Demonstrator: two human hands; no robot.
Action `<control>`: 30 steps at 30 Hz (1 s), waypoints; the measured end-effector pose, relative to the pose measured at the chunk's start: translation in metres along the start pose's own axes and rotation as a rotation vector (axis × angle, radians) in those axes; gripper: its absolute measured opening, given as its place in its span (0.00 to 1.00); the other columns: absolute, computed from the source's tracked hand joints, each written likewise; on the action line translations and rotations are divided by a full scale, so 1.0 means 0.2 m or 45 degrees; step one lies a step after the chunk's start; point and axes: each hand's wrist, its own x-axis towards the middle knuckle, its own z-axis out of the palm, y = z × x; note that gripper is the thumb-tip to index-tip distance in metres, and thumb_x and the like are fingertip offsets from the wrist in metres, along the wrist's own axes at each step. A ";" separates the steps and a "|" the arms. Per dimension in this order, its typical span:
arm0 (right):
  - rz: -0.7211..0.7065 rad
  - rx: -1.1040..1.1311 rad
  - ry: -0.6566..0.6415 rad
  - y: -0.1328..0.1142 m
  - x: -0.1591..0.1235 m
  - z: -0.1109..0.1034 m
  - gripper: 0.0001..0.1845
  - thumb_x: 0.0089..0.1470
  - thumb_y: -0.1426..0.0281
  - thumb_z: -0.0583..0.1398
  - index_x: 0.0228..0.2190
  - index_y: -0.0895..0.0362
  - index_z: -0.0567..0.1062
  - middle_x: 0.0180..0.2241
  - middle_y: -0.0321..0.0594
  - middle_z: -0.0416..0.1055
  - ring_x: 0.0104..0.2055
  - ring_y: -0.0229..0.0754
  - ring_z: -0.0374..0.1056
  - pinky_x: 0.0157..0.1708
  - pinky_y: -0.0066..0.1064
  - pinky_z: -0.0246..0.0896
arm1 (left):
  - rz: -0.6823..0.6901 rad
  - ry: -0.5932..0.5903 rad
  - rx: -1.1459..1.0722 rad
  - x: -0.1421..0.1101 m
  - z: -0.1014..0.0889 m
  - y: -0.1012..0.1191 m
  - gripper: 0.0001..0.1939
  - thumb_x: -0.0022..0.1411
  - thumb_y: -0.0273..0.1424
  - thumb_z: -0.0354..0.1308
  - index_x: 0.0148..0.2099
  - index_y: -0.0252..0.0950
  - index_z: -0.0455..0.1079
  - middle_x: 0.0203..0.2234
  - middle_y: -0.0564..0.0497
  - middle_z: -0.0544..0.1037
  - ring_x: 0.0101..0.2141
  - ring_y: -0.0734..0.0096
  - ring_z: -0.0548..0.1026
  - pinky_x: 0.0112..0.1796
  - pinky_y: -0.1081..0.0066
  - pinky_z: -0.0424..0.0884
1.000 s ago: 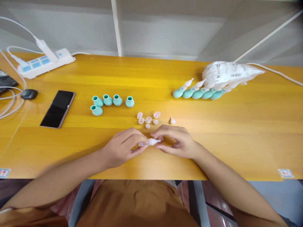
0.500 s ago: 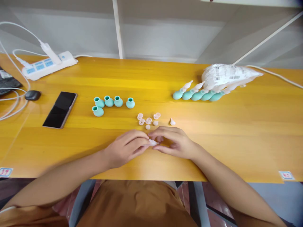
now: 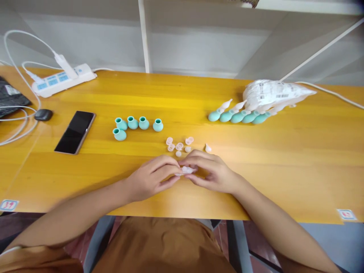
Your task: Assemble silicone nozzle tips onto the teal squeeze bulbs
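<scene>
My left hand (image 3: 153,178) pinches a small translucent white nozzle (image 3: 187,170) near the front of the table. The fingers of my right hand (image 3: 212,172) curl round the nozzle's other end, the thumb below and the forefinger above. My fingers partly cover it. Just beyond my hands lie several small pale pink plastic ring and cap pieces (image 3: 179,146). A single pale nozzle tip (image 3: 208,148) stands to their right. Farther left are several open-necked turquoise rubber bulbs (image 3: 143,123). At the back right, several turquoise bulbs with pale nozzles (image 3: 226,116) lie in a row.
A white plastic bag (image 3: 265,94) lies behind the row at the back right. On the left are a black phone (image 3: 75,132), a small black case (image 3: 43,115), white cables and a power strip (image 3: 65,81). A partition wall (image 3: 193,49) bounds the table's back.
The nozzle has shifted slightly right between my fingers, and more of it shows. My hands stay almost in place. The whole view has shifted a little.
</scene>
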 end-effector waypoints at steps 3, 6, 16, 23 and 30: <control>-0.040 -0.071 0.071 0.01 0.00 -0.02 0.15 0.70 0.74 0.69 0.57 0.53 0.81 0.46 0.45 0.79 0.47 0.44 0.79 0.46 0.35 0.80 | 0.026 -0.014 0.050 0.03 -0.04 -0.03 0.08 0.79 0.28 0.63 0.57 0.38 0.73 0.46 0.45 0.83 0.46 0.64 0.83 0.50 0.65 0.82; -0.012 -0.156 0.151 0.01 0.01 -0.04 0.14 0.71 0.74 0.68 0.55 0.51 0.82 0.46 0.45 0.79 0.49 0.46 0.79 0.49 0.38 0.81 | -0.023 0.120 0.260 0.06 -0.13 -0.10 0.06 0.77 0.25 0.60 0.51 0.40 0.74 0.44 0.47 0.84 0.45 0.60 0.82 0.51 0.59 0.79; 0.163 0.047 0.460 0.04 0.01 -0.04 0.08 0.71 0.71 0.69 0.49 0.50 0.84 0.49 0.45 0.80 0.49 0.46 0.80 0.42 0.37 0.79 | -0.468 0.131 0.789 0.12 -0.34 -0.23 0.07 0.74 0.28 0.57 0.46 0.41 0.77 0.40 0.47 0.82 0.45 0.54 0.79 0.53 0.54 0.75; 0.149 0.054 0.491 0.04 0.02 -0.03 0.09 0.70 0.72 0.69 0.49 0.49 0.84 0.47 0.45 0.81 0.47 0.46 0.80 0.38 0.35 0.79 | -0.883 -0.042 1.129 0.11 -0.49 -0.15 0.16 0.73 0.36 0.60 0.58 0.36 0.74 0.52 0.35 0.77 0.60 0.33 0.74 0.62 0.41 0.72; 0.084 -0.010 0.472 0.04 0.03 -0.01 0.11 0.69 0.73 0.70 0.50 0.49 0.84 0.46 0.45 0.82 0.49 0.48 0.80 0.36 0.35 0.79 | -1.142 -0.269 1.130 0.03 -0.66 -0.21 0.24 0.62 0.48 0.71 0.52 0.41 0.71 0.47 0.39 0.80 0.53 0.35 0.81 0.54 0.48 0.76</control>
